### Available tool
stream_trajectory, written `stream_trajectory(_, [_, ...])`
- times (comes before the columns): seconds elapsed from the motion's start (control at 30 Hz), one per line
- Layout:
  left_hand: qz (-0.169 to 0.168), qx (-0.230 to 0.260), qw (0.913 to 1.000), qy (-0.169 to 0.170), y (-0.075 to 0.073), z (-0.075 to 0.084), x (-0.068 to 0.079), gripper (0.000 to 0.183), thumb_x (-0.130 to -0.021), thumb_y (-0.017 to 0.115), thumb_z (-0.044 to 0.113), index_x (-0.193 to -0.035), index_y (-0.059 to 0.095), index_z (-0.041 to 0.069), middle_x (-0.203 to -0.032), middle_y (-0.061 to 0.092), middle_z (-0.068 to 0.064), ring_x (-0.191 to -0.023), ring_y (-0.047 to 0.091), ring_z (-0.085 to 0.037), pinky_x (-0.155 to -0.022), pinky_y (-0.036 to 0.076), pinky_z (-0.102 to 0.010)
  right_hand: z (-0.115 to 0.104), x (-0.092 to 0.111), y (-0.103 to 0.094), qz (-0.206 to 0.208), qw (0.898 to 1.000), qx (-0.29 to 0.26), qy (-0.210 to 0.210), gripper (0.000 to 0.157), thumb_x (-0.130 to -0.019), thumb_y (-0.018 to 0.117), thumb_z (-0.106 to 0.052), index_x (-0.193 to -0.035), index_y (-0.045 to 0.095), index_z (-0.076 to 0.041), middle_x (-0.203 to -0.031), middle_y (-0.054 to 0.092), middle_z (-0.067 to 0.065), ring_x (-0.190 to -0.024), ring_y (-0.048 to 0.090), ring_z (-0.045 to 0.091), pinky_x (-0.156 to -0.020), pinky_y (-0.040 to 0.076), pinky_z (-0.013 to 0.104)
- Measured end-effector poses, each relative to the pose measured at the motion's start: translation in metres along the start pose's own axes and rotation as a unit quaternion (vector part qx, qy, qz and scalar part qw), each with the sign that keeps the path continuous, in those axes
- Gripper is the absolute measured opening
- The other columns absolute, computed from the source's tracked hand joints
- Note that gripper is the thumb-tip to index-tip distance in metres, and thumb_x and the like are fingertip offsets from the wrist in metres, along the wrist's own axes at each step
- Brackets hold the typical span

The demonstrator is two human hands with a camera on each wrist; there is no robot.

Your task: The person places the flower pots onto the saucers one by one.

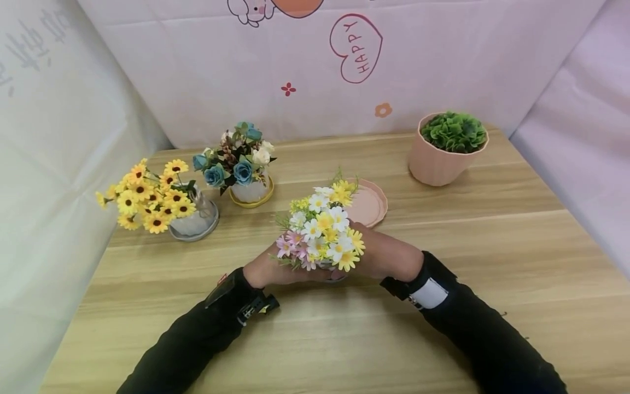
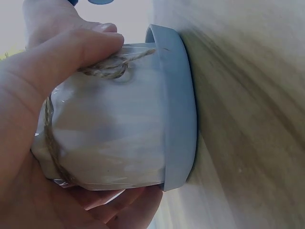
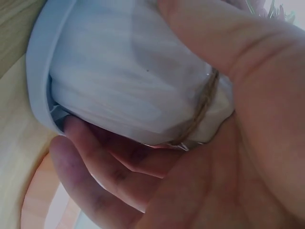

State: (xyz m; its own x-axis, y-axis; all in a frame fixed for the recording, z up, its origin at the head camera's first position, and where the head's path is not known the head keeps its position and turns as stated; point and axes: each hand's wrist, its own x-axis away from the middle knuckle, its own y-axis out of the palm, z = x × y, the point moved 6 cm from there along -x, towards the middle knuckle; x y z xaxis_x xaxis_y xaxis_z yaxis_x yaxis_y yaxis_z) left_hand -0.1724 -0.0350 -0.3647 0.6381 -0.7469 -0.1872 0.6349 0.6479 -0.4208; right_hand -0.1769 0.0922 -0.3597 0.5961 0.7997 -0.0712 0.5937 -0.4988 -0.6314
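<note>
Forearms in black sleeves reached in from both sides, converging on a white pot (image 2: 112, 124) near the middle of the wooden surface (image 1: 315, 339); the left hand (image 1: 280, 269) held the pot's side, thumb laid near the knot of a twine cord (image 2: 51, 138) and fingers bent beneath its flank; the right hand (image 1: 386, 253) clasped the opposite side, thumb across the wall and fingers curled around it, the fingertips close to the rim of a blue-grey saucer (image 2: 178, 109); the pot's base sat within that saucer, which appeared to rest on the surface; white, yellow and pink daisies (image 1: 322, 230) filled the pot and, in the head view, hid most of it along with parts of both hands; behind the right hand lay a pink saucer (image 1: 370, 201), its near left part covered by the hand and blooms; farther back on the right, a pink pot (image 1: 434, 160) held a leafy green plant (image 1: 455, 133); on the left, a grey pot (image 1: 189, 224) carried yellow flowers (image 1: 147, 200) leaning leftward, and just behind, blue and white roses (image 1: 241, 164) rose from a whitish pot (image 1: 250, 191) on a yellow saucer (image 1: 253, 203); a printed cloth (image 1: 305, 65) hung behind the surface.
</note>
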Motion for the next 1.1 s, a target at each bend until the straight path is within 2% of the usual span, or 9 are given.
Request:
stream_trajectory(0.2, [0.008, -0.004, 0.9996, -0.027, -0.008, 0.007, -0.001, 0.074, -0.08, 0.075, 0.008, -0.143, 0.037, 0.013, -0.141, 0.041, 0.008, -0.133, 0.031, -0.01, -0.11, 0.018, -0.032, 0.0, -0.006, -0.001, 0.015, 0.998, 0.06, -0.031, 0.067, -0.091, 0.066, -0.024, -0.146, 0.029, -0.016, -0.142, 0.035, -0.003, -0.125, 0.037, 0.011, -0.104, 0.029, 0.029])
stream_trajectory(0.27, [0.008, -0.008, 0.9994, -0.031, -0.012, 0.008, 0.0, 0.076, -0.08, 0.075, 0.008, -0.144, 0.035, 0.012, -0.142, 0.039, 0.007, -0.133, 0.03, -0.01, -0.11, 0.017, -0.032, 0.0, -0.01, -0.001, 0.022, 0.997, 0.057, -0.035, 0.069, -0.088, 0.069, -0.026, -0.145, 0.03, -0.016, -0.14, 0.037, -0.004, -0.124, 0.038, 0.011, -0.103, 0.03, 0.028])
stream_trajectory(0.4, [0.005, -0.016, 0.9997, -0.018, -0.018, 0.006, 0.0, 0.075, -0.079, 0.075, 0.005, -0.143, 0.036, 0.01, -0.141, 0.04, 0.005, -0.132, 0.032, -0.013, -0.11, 0.018, -0.033, 0.003, -0.018, -0.003, 0.038, 0.998, 0.033, -0.041, 0.082, -0.078, 0.079, -0.026, -0.144, 0.03, -0.018, -0.139, 0.038, -0.007, -0.124, 0.039, 0.01, -0.103, 0.03, 0.029])
stream_trajectory(0.53, [0.009, -0.014, 0.9998, -0.015, -0.027, -0.001, -0.001, 0.074, -0.08, 0.073, 0.003, -0.142, 0.035, 0.009, -0.14, 0.04, 0.003, -0.131, 0.033, -0.014, -0.109, 0.02, -0.033, 0.007, -0.025, -0.005, 0.049, 0.996, 0.07, -0.034, 0.091, -0.073, 0.083, -0.025, -0.145, 0.028, -0.02, -0.141, 0.036, -0.008, -0.126, 0.037, 0.01, -0.104, 0.028, 0.028])
stream_trajectory(0.63, [0.008, -0.015, 0.9994, -0.031, -0.034, -0.009, -0.004, 0.074, -0.08, 0.073, 0.003, -0.143, 0.034, 0.008, -0.141, 0.039, 0.001, -0.133, 0.031, -0.014, -0.109, 0.019, -0.031, 0.012, -0.031, -0.008, 0.053, 0.992, 0.111, -0.025, 0.093, -0.073, 0.083, -0.024, -0.146, 0.025, -0.019, -0.141, 0.036, -0.006, -0.127, 0.036, 0.009, -0.103, 0.029, 0.026])
stream_trajectory(0.73, [0.016, -0.041, 0.9971, -0.061, -0.043, -0.022, -0.005, 0.074, -0.081, 0.074, 0.008, -0.143, 0.034, 0.008, -0.142, 0.038, -0.001, -0.134, 0.029, -0.015, -0.109, 0.018, -0.03, 0.015, -0.04, -0.01, 0.054, 0.99, 0.124, -0.028, 0.093, -0.074, 0.082, -0.022, -0.147, 0.024, -0.018, -0.142, 0.036, -0.004, -0.128, 0.034, 0.008, -0.103, 0.029, 0.025])
stream_trajectory(0.9, [0.043, -0.079, 0.9902, -0.108, -0.058, -0.047, -0.002, 0.079, -0.081, 0.076, 0.024, -0.146, 0.031, 0.016, -0.144, 0.035, 0.003, -0.134, 0.028, -0.014, -0.108, 0.021, -0.031, 0.019, -0.057, -0.014, 0.052, 0.995, 0.084, -0.028, 0.093, -0.075, 0.081, -0.014, -0.149, 0.025, -0.02, -0.147, 0.03, -0.007, -0.131, 0.03, 0.008, -0.104, 0.026, 0.024])
stream_trajectory(1.0, [0.058, -0.072, 0.9859, -0.139, -0.065, -0.058, -0.001, 0.083, -0.081, 0.076, 0.032, -0.148, 0.028, 0.021, -0.146, 0.033, 0.006, -0.134, 0.028, -0.013, -0.107, 0.023, -0.033, 0.023, -0.066, -0.015, 0.048, 0.997, 0.056, 0.005, 0.091, -0.075, 0.08, -0.011, -0.148, 0.027, -0.022, -0.146, 0.03, -0.009, -0.129, 0.032, 0.007, -0.103, 0.027, 0.023])
stream_trajectory(1.1, [0.071, -0.081, 0.9776, -0.181, -0.072, -0.068, 0.0, 0.081, -0.083, 0.073, 0.036, -0.148, 0.028, 0.021, -0.147, 0.033, 0.004, -0.134, 0.029, -0.015, -0.107, 0.025, -0.034, 0.028, -0.072, -0.019, 0.051, 0.996, 0.067, 0.043, 0.086, -0.077, 0.079, -0.014, -0.147, 0.029, -0.023, -0.144, 0.034, -0.008, -0.125, 0.035, 0.006, -0.101, 0.03, 0.021])
